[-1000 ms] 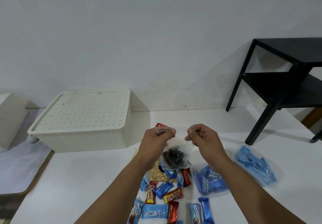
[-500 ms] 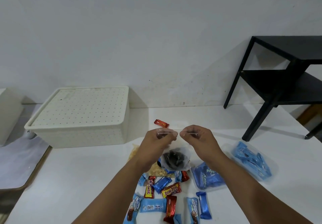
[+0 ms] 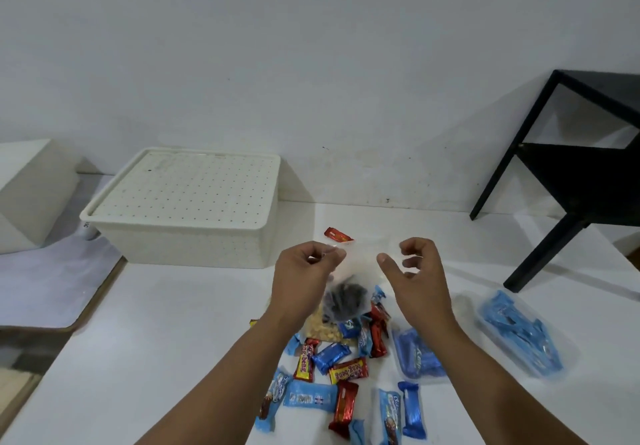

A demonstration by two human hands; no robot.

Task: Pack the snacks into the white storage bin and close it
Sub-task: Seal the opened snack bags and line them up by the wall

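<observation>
The white perforated plastic storage bin (image 3: 187,212) sits at the back left of the white surface (image 3: 166,333) with its dotted lid (image 3: 188,186) on, so nothing can go in until that lid comes off. Packing looks barely begun, judging by how much lies loose: a scatter of small red and blue wrapped snack bars (image 3: 337,372) near the front, two clear bags of blue packets (image 3: 519,335) to the right, and one red bar (image 3: 337,235) alone beside the bin.

The left hand (image 3: 304,271) pinches the top edge of a clear zip bag holding dark pieces (image 3: 346,301), which hangs above the pile (its contents are blurred). The right hand (image 3: 414,271) is just beside the bag's top, fingers loosely curled and thumb out, gripping nothing that can be seen.

Left to do, by my reading: open the bin, load every bag and bar, and refit the lid.
</observation>
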